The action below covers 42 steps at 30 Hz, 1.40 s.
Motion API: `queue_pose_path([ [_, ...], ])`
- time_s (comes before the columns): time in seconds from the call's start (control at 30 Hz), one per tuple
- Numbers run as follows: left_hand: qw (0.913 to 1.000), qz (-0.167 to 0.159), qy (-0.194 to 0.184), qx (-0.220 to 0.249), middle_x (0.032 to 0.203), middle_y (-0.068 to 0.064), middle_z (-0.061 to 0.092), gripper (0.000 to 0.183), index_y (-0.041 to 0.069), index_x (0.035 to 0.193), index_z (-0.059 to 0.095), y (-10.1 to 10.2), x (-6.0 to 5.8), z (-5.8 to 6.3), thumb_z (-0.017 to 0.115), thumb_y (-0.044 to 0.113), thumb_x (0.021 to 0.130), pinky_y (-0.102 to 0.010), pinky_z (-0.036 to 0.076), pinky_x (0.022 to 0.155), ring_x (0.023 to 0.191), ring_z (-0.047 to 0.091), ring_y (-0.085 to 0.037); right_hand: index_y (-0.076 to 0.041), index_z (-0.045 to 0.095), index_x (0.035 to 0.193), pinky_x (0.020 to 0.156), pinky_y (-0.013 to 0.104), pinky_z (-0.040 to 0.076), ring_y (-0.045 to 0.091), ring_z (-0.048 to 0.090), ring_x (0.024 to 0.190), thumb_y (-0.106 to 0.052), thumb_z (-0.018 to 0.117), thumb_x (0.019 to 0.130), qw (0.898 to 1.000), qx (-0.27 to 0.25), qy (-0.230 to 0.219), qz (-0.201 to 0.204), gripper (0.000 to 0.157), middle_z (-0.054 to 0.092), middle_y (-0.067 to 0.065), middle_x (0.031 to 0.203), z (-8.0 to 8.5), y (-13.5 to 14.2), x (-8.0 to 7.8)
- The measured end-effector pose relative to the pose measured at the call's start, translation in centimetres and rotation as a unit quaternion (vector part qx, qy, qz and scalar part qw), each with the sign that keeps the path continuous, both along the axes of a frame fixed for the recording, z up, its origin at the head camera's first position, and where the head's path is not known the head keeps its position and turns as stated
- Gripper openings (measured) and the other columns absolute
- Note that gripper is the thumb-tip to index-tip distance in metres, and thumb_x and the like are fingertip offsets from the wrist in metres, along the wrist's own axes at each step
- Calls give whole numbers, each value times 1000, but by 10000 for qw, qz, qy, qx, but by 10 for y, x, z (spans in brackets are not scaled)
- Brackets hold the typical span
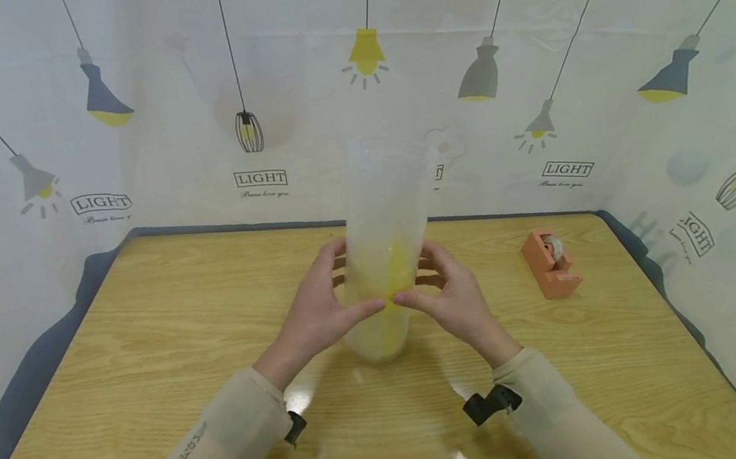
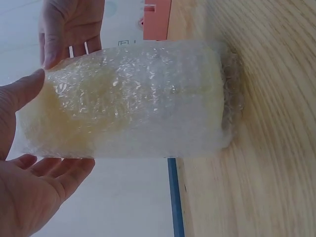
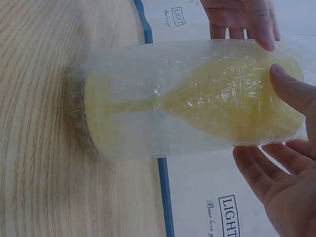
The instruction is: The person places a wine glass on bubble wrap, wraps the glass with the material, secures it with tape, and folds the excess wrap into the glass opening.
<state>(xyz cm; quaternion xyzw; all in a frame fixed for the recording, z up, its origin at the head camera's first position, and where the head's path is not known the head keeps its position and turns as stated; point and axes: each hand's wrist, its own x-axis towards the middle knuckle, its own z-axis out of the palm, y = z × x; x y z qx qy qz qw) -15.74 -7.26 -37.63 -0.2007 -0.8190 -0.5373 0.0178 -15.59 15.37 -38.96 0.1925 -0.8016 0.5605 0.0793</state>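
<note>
A yellow stemmed glass (image 3: pixel 232 98) shows through a tall roll of clear bubble wrap (image 1: pixel 381 198) in the middle of the table. The roll stands nearly upright; whether its lower end touches the wood is hard to tell. My left hand (image 1: pixel 315 300) grips it from the left and my right hand (image 1: pixel 450 296) from the right, thumbs almost meeting at the front. In the left wrist view, fingers curve round the side of the bubble wrap (image 2: pixel 148 98). Above the hands, the wrap extends upward as a loose tube.
An orange tape dispenser (image 1: pixel 549 265) with a roll of tape sits at the right of the wooden table (image 1: pixel 167 320). A white curtain (image 1: pixel 173 77) printed with lamps hangs behind and along both sides. Black straps circle both wrists.
</note>
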Motion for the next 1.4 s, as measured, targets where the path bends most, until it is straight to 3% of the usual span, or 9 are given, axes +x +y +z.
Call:
queue_pose_path([
  [0.23, 10000, 22, -34, 38, 146, -10, 54, 73, 9, 150, 42, -2, -3, 5, 78, 36, 93, -49, 52, 106, 131, 56, -31, -2, 44, 151, 98, 51, 56, 39, 61, 122, 3, 85, 82, 9998, 40, 88, 190, 80, 55, 18, 145, 2, 2, -1],
  [0.37, 9998, 101, -130, 87, 144, -12, 55, 73, 10, 150, 42, -3, -4, 7, 76, 43, 94, -49, 52, 105, 128, 58, -31, -4, 43, 153, 99, 52, 56, 38, 61, 123, -1, 83, 86, 9992, 178, 16, 350, 78, 55, 17, 145, 4, 4, -2],
  [0.53, 10000, -1, 14, 90, 147, -10, 53, 77, 15, 157, 40, -4, -7, 7, 75, 43, 95, -49, 52, 104, 128, 57, -30, -6, 45, 153, 97, 54, 56, 38, 62, 121, -18, 73, 98, 9990, 277, 0, 351, 63, 57, 18, 144, 5, 6, -5],
  [0.67, 9999, -75, 122, 68, 148, -7, 53, 73, 19, 156, 43, -4, -8, 6, 74, 44, 95, -49, 52, 104, 130, 55, -30, -7, 47, 153, 94, 56, 57, 40, 64, 118, -27, 70, 100, 9993, 284, -9, 231, 62, 57, 20, 144, 7, 5, -6],
  [1.1, 9999, 90, 45, -40, 141, -5, 55, 64, 15, 147, 52, -2, -6, 3, 77, 39, 94, -50, 52, 105, 126, 57, -30, -7, 55, 146, 84, 41, 61, 38, 65, 111, -9, 73, 97, 9998, 27, -192, -77, 53, 63, 18, 133, 4, 0, -7],
  [1.4, 9999, 98, 29, 115, 137, -5, 56, 59, 15, 143, 55, -2, -6, -2, 78, 36, 93, -53, 52, 103, 123, 58, -31, -10, 55, 146, 84, 36, 60, 35, 63, 112, -14, 74, 97, 9986, 77, -496, -183, 54, 62, 15, 135, 3, -1, -6],
])
